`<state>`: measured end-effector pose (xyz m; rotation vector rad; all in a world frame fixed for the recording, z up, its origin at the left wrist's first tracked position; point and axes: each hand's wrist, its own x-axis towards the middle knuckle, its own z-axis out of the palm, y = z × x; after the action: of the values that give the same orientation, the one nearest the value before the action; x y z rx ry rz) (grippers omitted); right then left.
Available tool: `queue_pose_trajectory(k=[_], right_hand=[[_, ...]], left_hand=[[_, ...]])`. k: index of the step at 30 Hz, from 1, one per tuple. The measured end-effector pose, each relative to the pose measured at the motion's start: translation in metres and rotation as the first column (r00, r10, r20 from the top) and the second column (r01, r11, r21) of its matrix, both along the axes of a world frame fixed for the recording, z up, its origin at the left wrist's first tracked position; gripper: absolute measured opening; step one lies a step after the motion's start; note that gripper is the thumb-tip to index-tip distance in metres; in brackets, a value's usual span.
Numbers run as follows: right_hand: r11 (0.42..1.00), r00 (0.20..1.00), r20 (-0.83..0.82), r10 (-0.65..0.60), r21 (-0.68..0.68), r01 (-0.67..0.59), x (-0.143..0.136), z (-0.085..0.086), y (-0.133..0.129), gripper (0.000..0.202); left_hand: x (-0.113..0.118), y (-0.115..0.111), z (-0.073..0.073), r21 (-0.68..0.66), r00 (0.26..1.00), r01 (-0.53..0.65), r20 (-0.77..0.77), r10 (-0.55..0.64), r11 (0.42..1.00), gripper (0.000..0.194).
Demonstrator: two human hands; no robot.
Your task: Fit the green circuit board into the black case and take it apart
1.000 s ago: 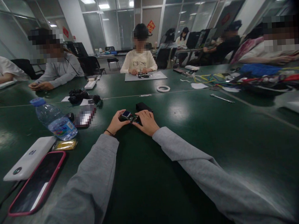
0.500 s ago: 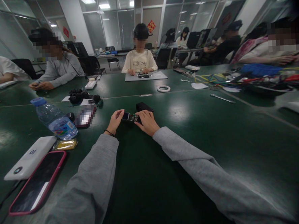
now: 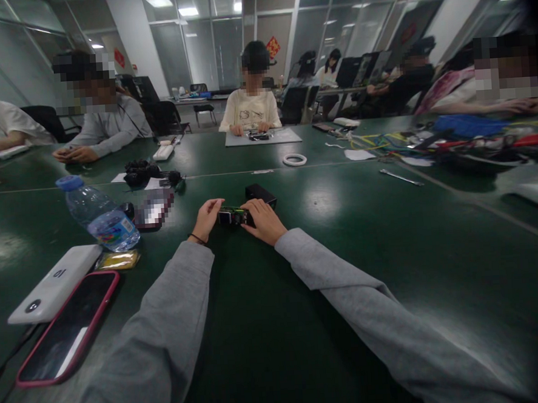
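Observation:
Between my hands is a small circuit board point(image 3: 234, 216) with a dark, square, light-edged part at its left end and a green edge on top. My left hand point(image 3: 207, 220) pinches its left end, fingertips at the upper corner. My right hand point(image 3: 263, 219) grips the right end, fingers over the top and thumb underneath. A black box point(image 3: 260, 194) stands on the green table point(image 3: 344, 239) just behind my right fingers, which partly hide it.
To my left are a water bottle point(image 3: 101, 218), a yellow packet point(image 3: 117, 260), a white power bank point(image 3: 55, 284) and a pink-edged phone point(image 3: 69, 329). A tape roll point(image 3: 294, 160) and a wrench point(image 3: 400, 177) lie farther off. Cables point(image 3: 384, 140) pile up at right. Several people sit around.
The circuit board has tilted in my hands, so its green edge now shows on top. Both hands stay in nearly the same place.

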<state>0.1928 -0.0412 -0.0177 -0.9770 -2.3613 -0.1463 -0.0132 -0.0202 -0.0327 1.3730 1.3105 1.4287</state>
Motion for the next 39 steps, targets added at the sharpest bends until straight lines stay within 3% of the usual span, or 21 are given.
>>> queue_pose_trajectory(k=[6,12,21,26,29,33,39], right_hand=[[1.0,1.0,-0.02,0.022,-0.019,-0.022,0.0,-0.002,0.003,0.043],[0.999,0.997,-0.058,-0.043,-0.026,0.042,0.001,-0.002,0.003,0.042],[0.993,0.994,-0.06,-0.094,-0.076,0.09,-0.001,-0.005,0.006,0.036],[0.996,0.988,-0.13,-0.082,-0.028,0.079,0.0,0.0,0.002,0.032],[0.98,0.94,-0.284,-0.191,0.003,0.2,0.006,0.003,0.002,0.027],[0.93,0.828,-0.436,-0.351,-0.058,0.364,0.014,-0.003,0.013,0.026],[0.92,0.807,-0.443,-0.39,-0.157,0.358,0.022,-0.02,0.03,0.027]], left_hand=[[0.0,-0.001,0.001,-0.007,1.0,-0.008,0.013,0.008,1.0,0.034],[0.001,0.001,0.0,-0.011,0.997,-0.016,0.077,0.017,1.0,0.032],[0.001,-0.001,0.001,-0.021,0.998,0.015,0.057,-0.014,1.0,0.032],[0.002,-0.001,0.001,-0.023,0.999,0.019,0.041,-0.018,1.0,0.033],[0.001,0.0,0.0,-0.026,0.999,0.018,0.045,-0.017,1.0,0.033],[0.0,0.0,-0.001,-0.022,0.999,0.017,0.05,-0.016,1.0,0.032],[0.001,-0.003,0.003,-0.032,0.999,0.018,0.051,-0.017,0.999,0.03]])
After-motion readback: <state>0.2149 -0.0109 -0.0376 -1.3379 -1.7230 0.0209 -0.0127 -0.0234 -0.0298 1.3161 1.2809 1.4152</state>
